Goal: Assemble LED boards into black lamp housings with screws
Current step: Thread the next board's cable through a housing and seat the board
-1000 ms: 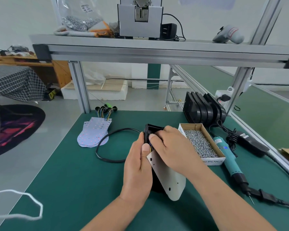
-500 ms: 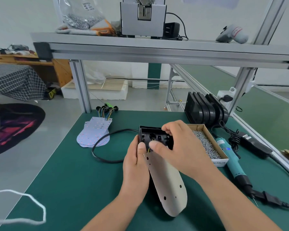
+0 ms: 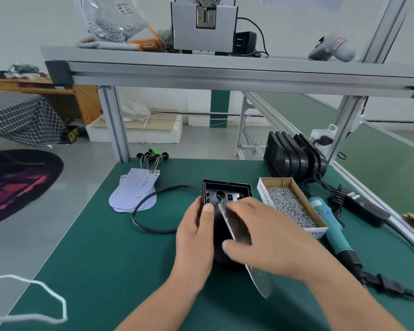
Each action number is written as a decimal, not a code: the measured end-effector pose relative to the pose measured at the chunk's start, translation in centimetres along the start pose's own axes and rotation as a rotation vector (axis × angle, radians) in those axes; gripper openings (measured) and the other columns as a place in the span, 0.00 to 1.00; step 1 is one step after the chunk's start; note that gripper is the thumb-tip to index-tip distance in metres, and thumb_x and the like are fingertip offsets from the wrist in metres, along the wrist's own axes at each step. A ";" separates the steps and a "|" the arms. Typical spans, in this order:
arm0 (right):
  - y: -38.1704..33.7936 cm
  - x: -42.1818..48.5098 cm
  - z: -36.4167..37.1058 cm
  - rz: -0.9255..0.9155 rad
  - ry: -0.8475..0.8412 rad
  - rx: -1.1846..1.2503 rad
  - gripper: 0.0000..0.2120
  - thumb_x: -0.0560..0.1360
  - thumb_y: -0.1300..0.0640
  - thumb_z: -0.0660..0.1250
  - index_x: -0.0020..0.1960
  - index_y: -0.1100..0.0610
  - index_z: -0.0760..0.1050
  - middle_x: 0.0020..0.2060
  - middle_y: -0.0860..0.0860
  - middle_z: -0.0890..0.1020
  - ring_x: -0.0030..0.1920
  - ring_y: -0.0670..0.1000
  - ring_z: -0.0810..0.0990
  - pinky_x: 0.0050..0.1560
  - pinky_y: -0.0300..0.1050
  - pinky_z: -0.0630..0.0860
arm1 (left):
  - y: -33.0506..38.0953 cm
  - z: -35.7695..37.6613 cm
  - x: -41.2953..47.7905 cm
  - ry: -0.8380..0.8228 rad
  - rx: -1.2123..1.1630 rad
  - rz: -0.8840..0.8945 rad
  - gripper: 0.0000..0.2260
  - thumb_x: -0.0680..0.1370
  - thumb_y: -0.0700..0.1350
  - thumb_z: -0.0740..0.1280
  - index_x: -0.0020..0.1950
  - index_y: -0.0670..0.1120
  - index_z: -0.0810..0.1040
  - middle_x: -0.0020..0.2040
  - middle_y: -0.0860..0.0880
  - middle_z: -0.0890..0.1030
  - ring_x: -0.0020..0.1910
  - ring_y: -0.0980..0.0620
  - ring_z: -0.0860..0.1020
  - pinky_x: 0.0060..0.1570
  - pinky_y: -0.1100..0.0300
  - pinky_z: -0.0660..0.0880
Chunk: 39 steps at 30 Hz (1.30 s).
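Observation:
A black lamp housing (image 3: 227,190) lies open side up on the green mat. My left hand (image 3: 196,231) grips its left wall, thumb on the rim. My right hand (image 3: 265,237) holds a white LED board (image 3: 259,279) tilted on edge over the housing, its rounded end pointing toward me. Thin wires run from the board's far end into the housing. A cardboard box of screws (image 3: 289,205) stands just to the right. A teal electric screwdriver (image 3: 330,229) lies beyond the box.
A stack of LED boards (image 3: 135,193) with wire bundles lies at the left back. Several black housings (image 3: 294,155) stand stacked at the right back. A black cable (image 3: 153,211) loops left of the housing. A power adapter (image 3: 361,206) lies by the right rail.
The housing has been laid flatter, its open side now facing up. My right hand has turned the LED board from flat-facing to edge-on and lowered it over the housing.

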State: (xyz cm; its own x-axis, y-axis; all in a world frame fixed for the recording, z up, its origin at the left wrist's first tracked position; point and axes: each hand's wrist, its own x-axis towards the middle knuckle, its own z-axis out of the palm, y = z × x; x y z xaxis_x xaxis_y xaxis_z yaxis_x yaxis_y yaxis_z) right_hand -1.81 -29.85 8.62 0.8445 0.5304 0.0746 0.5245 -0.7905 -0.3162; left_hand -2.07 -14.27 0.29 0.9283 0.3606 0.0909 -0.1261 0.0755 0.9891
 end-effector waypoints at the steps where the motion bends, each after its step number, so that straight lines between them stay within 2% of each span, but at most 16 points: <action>1: 0.4 0.0 -0.4 0.030 0.009 0.064 0.26 0.70 0.36 0.63 0.65 0.45 0.71 0.56 0.39 0.77 0.54 0.43 0.76 0.55 0.45 0.76 | 0.0 0.0 0.0 0.000 0.000 0.011 0.12 0.88 0.47 0.61 0.66 0.48 0.81 0.61 0.50 0.86 0.64 0.47 0.81 0.69 0.42 0.75; 3: 1.4 0.1 -1.2 0.064 0.054 0.237 0.17 0.71 0.43 0.64 0.56 0.50 0.76 0.46 0.44 0.81 0.46 0.47 0.79 0.49 0.51 0.78 | -0.1 0.0 0.0 0.013 0.010 0.007 0.13 0.88 0.48 0.61 0.68 0.50 0.81 0.63 0.53 0.85 0.66 0.51 0.80 0.71 0.44 0.75; 5: 2.5 0.3 -1.9 0.099 0.140 0.376 0.09 0.71 0.50 0.63 0.44 0.55 0.75 0.35 0.50 0.76 0.35 0.48 0.72 0.38 0.49 0.71 | -0.3 -0.1 0.1 0.010 0.033 0.009 0.14 0.88 0.50 0.60 0.70 0.52 0.80 0.65 0.56 0.84 0.67 0.55 0.79 0.71 0.47 0.75; 6: 3.0 0.3 -2.3 0.112 0.182 0.449 0.08 0.70 0.52 0.63 0.43 0.57 0.75 0.36 0.55 0.74 0.34 0.48 0.69 0.37 0.48 0.68 | -0.5 -0.1 0.2 -0.002 0.040 0.018 0.14 0.88 0.50 0.59 0.70 0.54 0.80 0.64 0.58 0.84 0.66 0.57 0.79 0.69 0.49 0.76; 10: 4.5 0.0 -3.1 0.140 0.164 0.974 0.16 0.69 0.60 0.66 0.54 0.59 0.86 0.49 0.65 0.84 0.43 0.54 0.81 0.46 0.53 0.75 | -0.5 0.0 0.2 -0.059 -0.023 -0.051 0.15 0.85 0.53 0.58 0.67 0.58 0.81 0.62 0.58 0.85 0.65 0.53 0.81 0.67 0.46 0.78; 13: 5.5 0.1 -2.6 0.168 0.155 1.160 0.17 0.71 0.60 0.68 0.58 0.60 0.86 0.53 0.69 0.84 0.47 0.62 0.84 0.50 0.58 0.77 | -0.7 0.1 0.3 -0.067 -0.047 -0.083 0.18 0.81 0.57 0.59 0.68 0.61 0.80 0.63 0.59 0.85 0.66 0.52 0.81 0.64 0.49 0.79; 15: 5.5 0.8 -1.6 0.199 0.226 1.215 0.16 0.70 0.62 0.68 0.57 0.60 0.86 0.52 0.67 0.86 0.46 0.61 0.84 0.48 0.55 0.79 | -0.8 0.2 0.4 -0.062 -0.062 -0.092 0.18 0.80 0.58 0.60 0.67 0.62 0.80 0.62 0.59 0.85 0.65 0.54 0.81 0.63 0.51 0.79; 17: 5.2 1.8 -0.3 0.244 0.344 1.265 0.18 0.73 0.68 0.70 0.61 0.59 0.83 0.49 0.58 0.88 0.45 0.56 0.86 0.45 0.51 0.82 | -0.9 0.3 0.5 -0.054 -0.105 -0.113 0.18 0.80 0.59 0.60 0.67 0.59 0.81 0.64 0.58 0.84 0.67 0.53 0.80 0.70 0.46 0.76; 19: 4.7 2.4 1.1 0.298 0.443 1.216 0.25 0.77 0.73 0.68 0.71 0.56 0.77 0.49 0.50 0.88 0.48 0.53 0.87 0.51 0.55 0.83 | -0.9 0.3 0.5 -0.058 -0.132 -0.105 0.17 0.82 0.59 0.60 0.65 0.56 0.82 0.64 0.55 0.85 0.68 0.51 0.80 0.72 0.42 0.74; 21: 4.3 2.6 2.2 0.288 0.485 1.012 0.27 0.79 0.70 0.68 0.73 0.50 0.74 0.53 0.46 0.87 0.54 0.52 0.86 0.58 0.57 0.81 | -0.8 0.3 0.3 -0.053 -0.150 -0.087 0.17 0.83 0.61 0.60 0.63 0.56 0.83 0.62 0.54 0.86 0.66 0.50 0.81 0.71 0.43 0.75; 24: 3.3 2.4 3.1 0.228 0.507 0.797 0.27 0.79 0.65 0.68 0.74 0.44 0.73 0.57 0.37 0.84 0.58 0.41 0.83 0.56 0.44 0.79 | -0.7 0.1 0.3 -0.088 -0.161 -0.053 0.17 0.84 0.61 0.60 0.62 0.55 0.83 0.60 0.51 0.86 0.64 0.47 0.83 0.64 0.48 0.79; 27: 2.3 2.4 3.6 0.207 0.576 0.746 0.30 0.81 0.65 0.67 0.79 0.46 0.68 0.60 0.43 0.82 0.58 0.44 0.82 0.61 0.50 0.79 | -0.3 -0.1 0.2 -0.109 -0.162 -0.039 0.17 0.82 0.61 0.65 0.69 0.58 0.79 0.61 0.54 0.86 0.61 0.52 0.84 0.56 0.56 0.81; 30: 1.7 2.3 3.8 0.202 0.567 0.665 0.31 0.83 0.65 0.64 0.83 0.49 0.63 0.62 0.45 0.78 0.64 0.50 0.77 0.70 0.54 0.72 | -0.4 -0.2 0.0 -0.114 -0.133 -0.023 0.23 0.78 0.62 0.70 0.72 0.59 0.75 0.63 0.57 0.85 0.63 0.55 0.83 0.61 0.53 0.79; 34: 1.4 2.2 3.6 0.222 0.560 0.715 0.28 0.84 0.64 0.61 0.80 0.44 0.66 0.67 0.35 0.74 0.72 0.41 0.71 0.76 0.48 0.67 | -0.5 -0.1 -0.1 -0.160 -0.108 -0.011 0.22 0.79 0.59 0.72 0.71 0.56 0.76 0.65 0.56 0.84 0.64 0.52 0.83 0.63 0.51 0.79; 37: 1.3 2.1 3.8 0.230 0.565 0.834 0.28 0.84 0.62 0.62 0.79 0.41 0.67 0.70 0.37 0.76 0.71 0.41 0.73 0.75 0.51 0.70 | -0.6 -0.1 -0.1 -0.175 -0.106 -0.009 0.21 0.79 0.60 0.71 0.70 0.55 0.77 0.64 0.54 0.85 0.64 0.51 0.83 0.63 0.49 0.79; 39: 1.4 2.1 3.9 0.220 0.551 0.923 0.30 0.80 0.60 0.62 0.78 0.39 0.67 0.66 0.37 0.79 0.64 0.42 0.78 0.68 0.51 0.74 | -0.7 0.0 0.0 -0.182 -0.106 -0.004 0.20 0.80 0.60 0.70 0.70 0.54 0.78 0.64 0.54 0.85 0.64 0.51 0.83 0.63 0.49 0.79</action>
State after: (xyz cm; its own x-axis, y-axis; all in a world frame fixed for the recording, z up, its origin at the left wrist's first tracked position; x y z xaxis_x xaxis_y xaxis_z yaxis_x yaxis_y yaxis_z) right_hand 0.31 -28.63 4.63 0.9628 0.0148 0.2698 0.2673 -0.1957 -0.9435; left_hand -2.03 -14.32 -0.38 0.9756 0.1869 0.1154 -0.1491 0.1772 0.9728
